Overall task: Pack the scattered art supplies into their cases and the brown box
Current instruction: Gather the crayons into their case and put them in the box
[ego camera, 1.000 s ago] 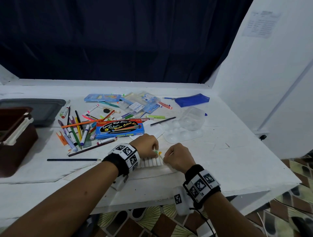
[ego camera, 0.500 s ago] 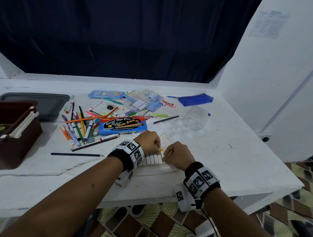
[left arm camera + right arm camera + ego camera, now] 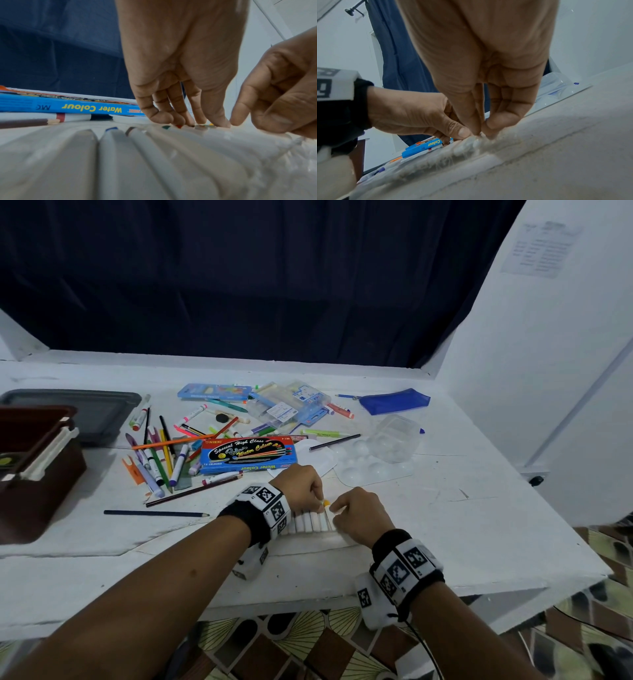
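A clear pack of white markers [image 3: 310, 522] lies near the table's front edge, the markers side by side with coloured ends [image 3: 164, 127]. My left hand [image 3: 317, 503] curls over the pack's far end, fingertips [image 3: 178, 121] down on the marker ends and thumb on the plastic. My right hand [image 3: 337, 508] pinches a yellow-capped marker [image 3: 326, 503] at the pack's right side, thumb against fingers [image 3: 481, 129]. The brown box [image 3: 37, 484] stands open at the far left. Several loose pens and pencils [image 3: 161, 460] lie scattered beside a blue Water Colour box [image 3: 246, 455].
A grey lid [image 3: 96, 412] lies behind the brown box. Clear cases [image 3: 291, 405], a blue pencil box [image 3: 214, 392] and a blue pouch [image 3: 394, 402] sit at the back. A clear palette [image 3: 373, 463] lies right of centre. A dark pencil [image 3: 154, 513] lies left of my hands.
Both hands stay at the marker pack and have drawn slightly closer together around the yellow-capped marker. My head view has shifted a little; nothing else on the table moved.
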